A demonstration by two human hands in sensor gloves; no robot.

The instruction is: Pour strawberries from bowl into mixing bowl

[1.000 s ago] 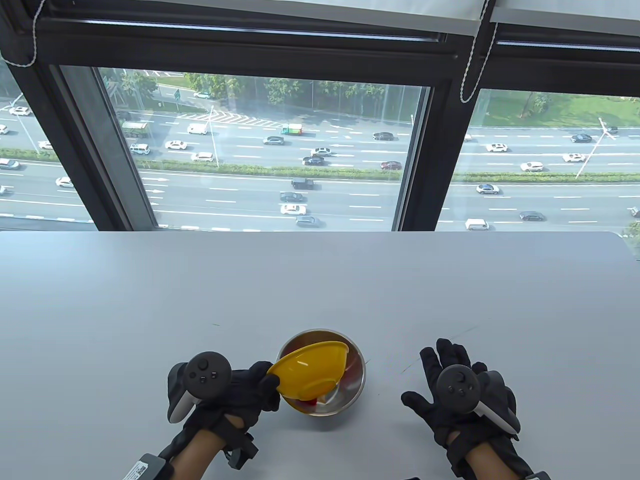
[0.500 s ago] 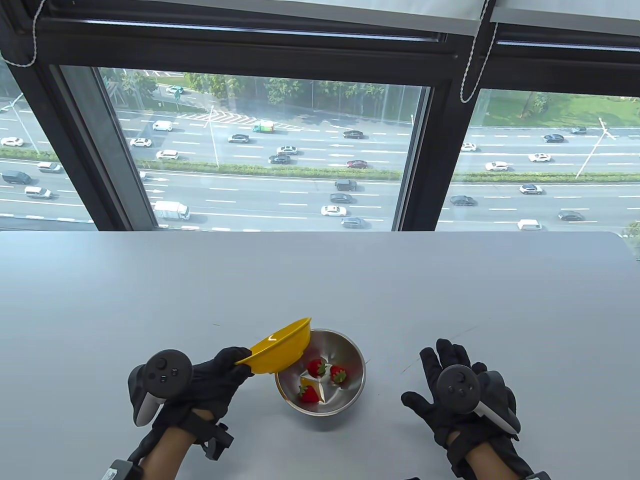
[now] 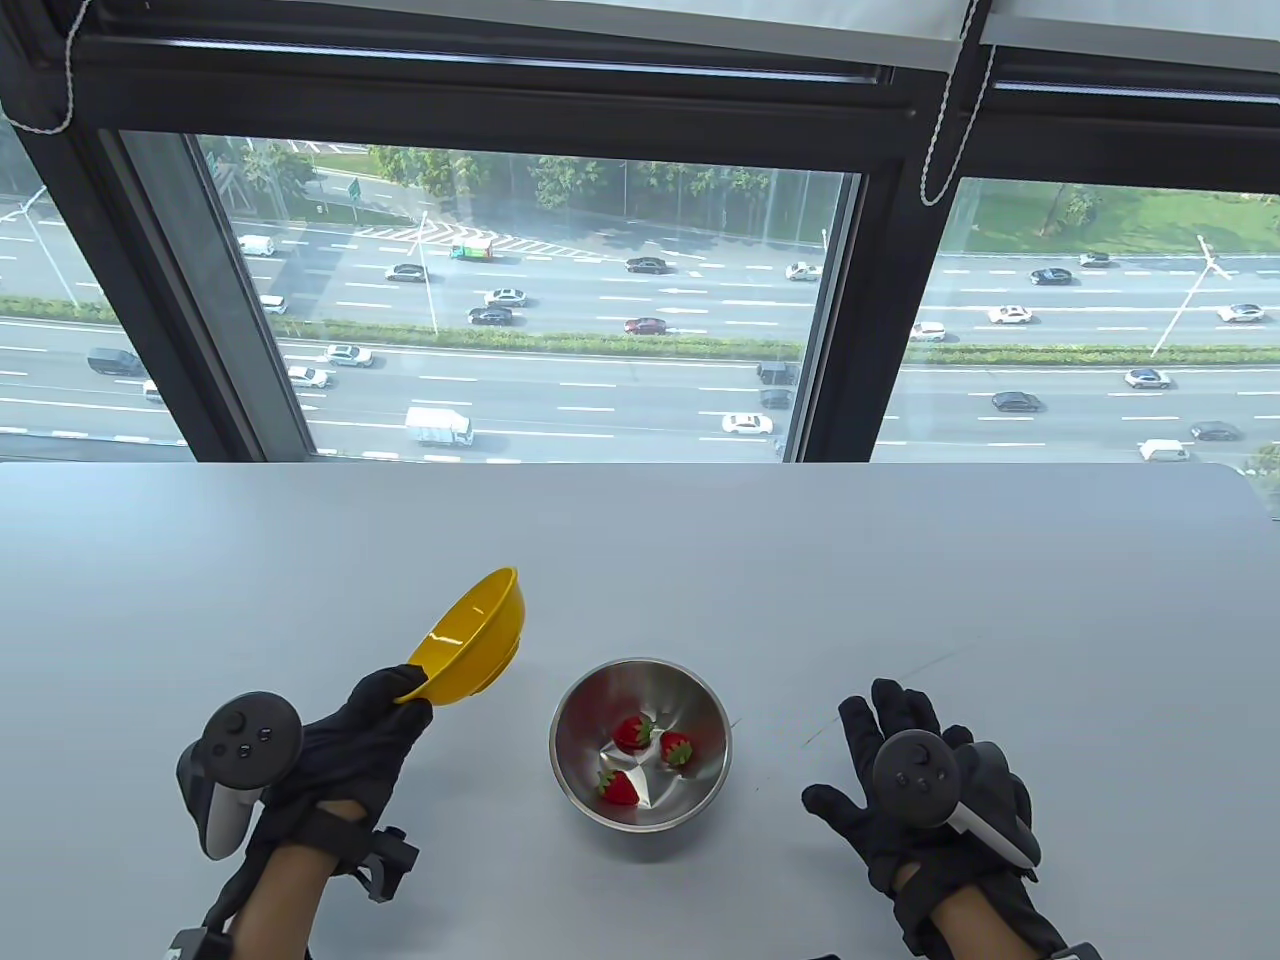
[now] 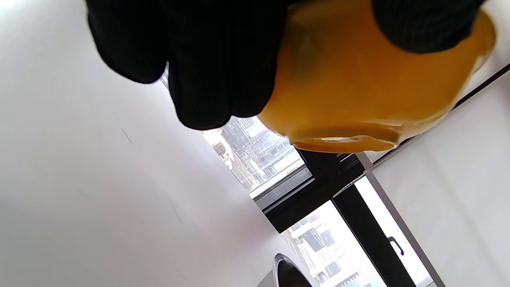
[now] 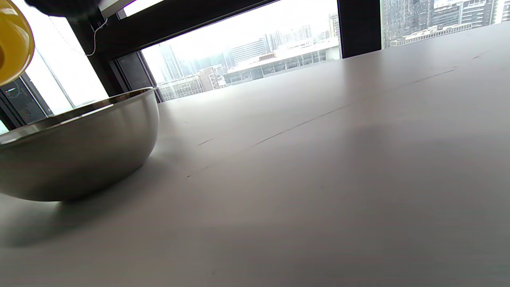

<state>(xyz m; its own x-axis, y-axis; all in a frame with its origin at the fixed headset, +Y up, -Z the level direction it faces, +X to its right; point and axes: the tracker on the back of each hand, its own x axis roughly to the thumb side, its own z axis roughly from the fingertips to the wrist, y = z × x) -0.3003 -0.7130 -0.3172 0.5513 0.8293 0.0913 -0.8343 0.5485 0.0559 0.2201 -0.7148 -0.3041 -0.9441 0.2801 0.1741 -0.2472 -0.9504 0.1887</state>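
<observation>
My left hand (image 3: 365, 725) grips the rim of an empty yellow bowl (image 3: 472, 640) and holds it tilted above the table, left of the steel mixing bowl (image 3: 700, 770). Three strawberries (image 3: 633, 733) lie in the mixing bowl. In the left wrist view my gloved fingers (image 4: 207, 67) wrap the yellow bowl's (image 4: 358, 91) underside. My right hand (image 3: 900, 760) rests flat and empty on the table, right of the mixing bowl, fingers spread. The right wrist view shows the mixing bowl's (image 5: 79, 151) side and the yellow bowl's (image 5: 12, 44) edge.
The white table (image 3: 640, 560) stretches back to a large window (image 3: 520, 300) at its far edge. A thin scratch line (image 3: 930, 665) marks the tabletop near my right hand.
My left hand has swung the yellow bowl off the mixing bowl, up and to the left. The strawberries now lie uncovered in the mixing bowl. My right hand has not moved.
</observation>
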